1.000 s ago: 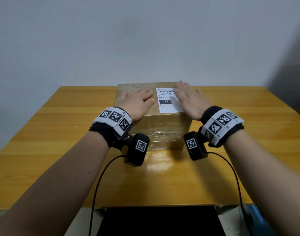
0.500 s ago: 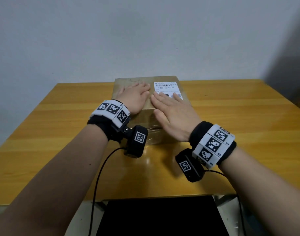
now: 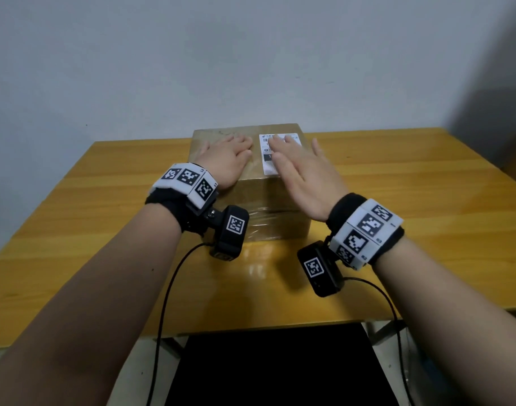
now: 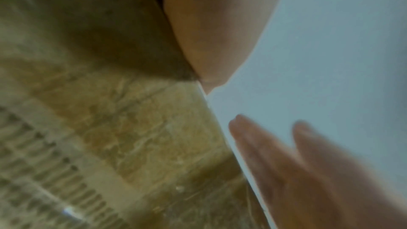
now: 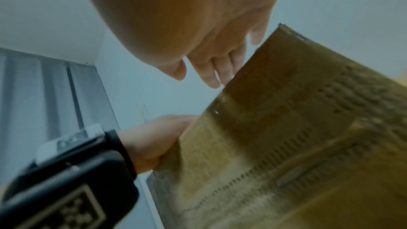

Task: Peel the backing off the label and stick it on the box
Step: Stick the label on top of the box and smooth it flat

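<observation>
A brown cardboard box [image 3: 268, 200] stands on the wooden table [image 3: 397, 200]. A white shipping label [image 3: 267, 159] with a barcode lies flat on the right half of the box top. My left hand [image 3: 227, 162] rests palm down on the left half of the top, fingers straight. My right hand [image 3: 297, 171] lies flat over the label with straight fingers reaching toward its far edge. In the right wrist view the right hand's fingers [image 5: 211, 74] sit at the top edge of the box [image 5: 286, 128]. The left wrist view is blurred and shows the box side [image 4: 110, 111].
The table's near edge [image 3: 250, 326] runs below my forearms, with a dark surface [image 3: 280, 367] under it. Cables [image 3: 163, 303] hang from both wrist cameras. A pale wall [image 3: 250, 68] stands behind the table.
My right hand drew back toward me over the label, then slid forward over it again. The left hand stayed flat on the box. The view shifted slightly.
</observation>
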